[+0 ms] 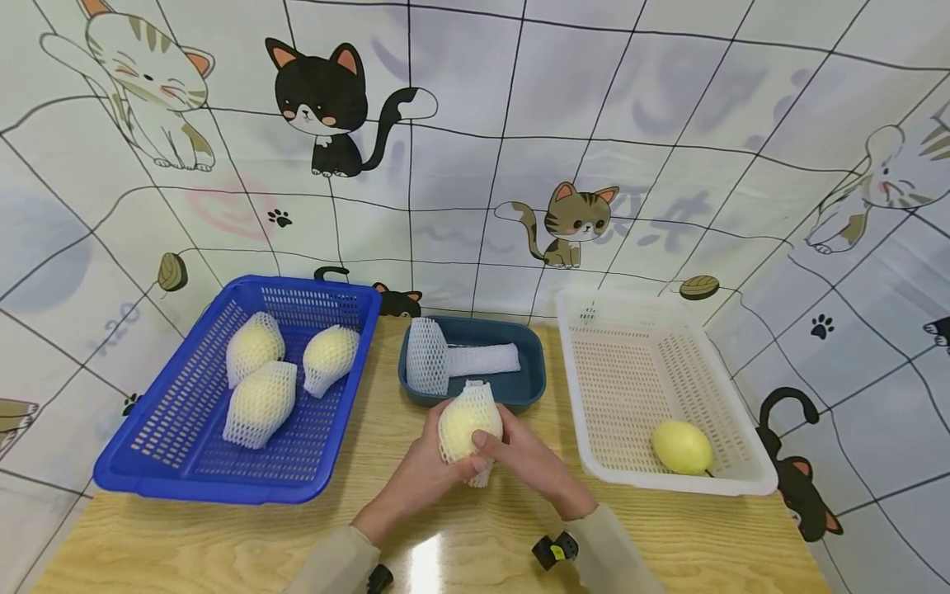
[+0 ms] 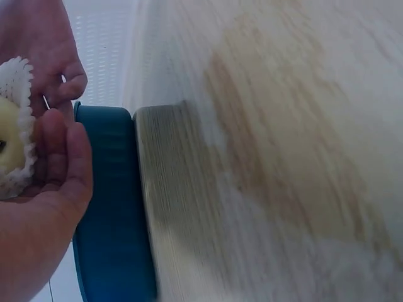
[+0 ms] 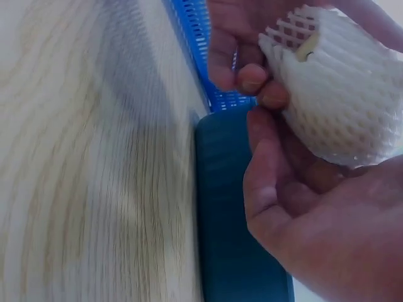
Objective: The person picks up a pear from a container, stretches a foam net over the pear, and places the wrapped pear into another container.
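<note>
Both hands hold a yellow fruit (image 1: 466,422) sleeved in a white foam net, just in front of the teal bin. My left hand (image 1: 421,472) cups it from the left, its thumb across the front. From the right, my right hand (image 1: 533,459) curls round it with the thumb pressed on the net. In the right wrist view the net (image 3: 352,94) gapes at one end, showing a bit of fruit and a dark stem. The left wrist view catches only part of the fruit (image 2: 9,135) inside the net's frilled edge.
A blue basket (image 1: 215,488) at left holds three net-wrapped fruits. The teal bin (image 1: 490,391) behind the hands contains loose foam nets (image 1: 426,359). At right, a white basket (image 1: 616,396) carries one bare yellow fruit (image 1: 682,447). A cat-patterned cloth rises behind the wooden table (image 1: 460,536).
</note>
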Available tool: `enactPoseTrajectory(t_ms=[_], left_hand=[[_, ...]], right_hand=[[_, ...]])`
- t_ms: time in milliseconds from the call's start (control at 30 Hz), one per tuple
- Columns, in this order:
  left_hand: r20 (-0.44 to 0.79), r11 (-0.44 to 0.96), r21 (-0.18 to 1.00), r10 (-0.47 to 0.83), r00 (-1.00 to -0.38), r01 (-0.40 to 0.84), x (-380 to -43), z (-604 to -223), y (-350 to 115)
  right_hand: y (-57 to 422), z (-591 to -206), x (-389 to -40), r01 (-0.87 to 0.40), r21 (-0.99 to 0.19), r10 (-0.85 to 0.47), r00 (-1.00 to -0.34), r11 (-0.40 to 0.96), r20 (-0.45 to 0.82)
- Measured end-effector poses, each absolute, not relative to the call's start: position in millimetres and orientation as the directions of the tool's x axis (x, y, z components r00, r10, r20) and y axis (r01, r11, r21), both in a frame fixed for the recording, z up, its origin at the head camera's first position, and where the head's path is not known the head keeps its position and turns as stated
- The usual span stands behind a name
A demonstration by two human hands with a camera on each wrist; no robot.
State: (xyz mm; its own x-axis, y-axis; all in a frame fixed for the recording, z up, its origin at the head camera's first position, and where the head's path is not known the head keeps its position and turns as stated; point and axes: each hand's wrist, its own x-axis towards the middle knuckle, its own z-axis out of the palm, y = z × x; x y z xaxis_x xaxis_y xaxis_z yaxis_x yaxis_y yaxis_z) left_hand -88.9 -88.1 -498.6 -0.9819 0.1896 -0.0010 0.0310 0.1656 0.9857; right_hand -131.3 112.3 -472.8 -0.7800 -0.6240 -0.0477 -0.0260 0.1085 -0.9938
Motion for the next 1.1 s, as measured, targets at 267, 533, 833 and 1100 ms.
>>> enactPoseTrajectory(t_ms=[267,533,833,1100], left_hand=[[-0.019,0.165,0.986,0.303,-0.953,0.033,-90.5,-500.1,-97.6],[-0.024,0.191,0.981,0.321,-0.947,0.04,-87.7,-501.3,-109.0],[0.016,0.299,0.948,0.288,-0.957,0.105,-92.5,-496.8,-103.4],[0.088,0.239,0.961,0.206,-0.975,0.137,-90.8,-494.5,-98.9]], right_hand=[[110.6,-474.7,-131.7,-0.022,-0.987,-0.513,-0.856,0.159,-0.064],[111.5,-471.4,-135.1,-0.01,-0.988,-0.393,-0.918,0.152,-0.051],[109.7,-471.6,-133.9,0.001,-0.992,-0.452,-0.89,0.129,-0.06],[109.8,-470.3,-131.2,0.04,-0.992,-0.445,-0.891,0.119,-0.089]])
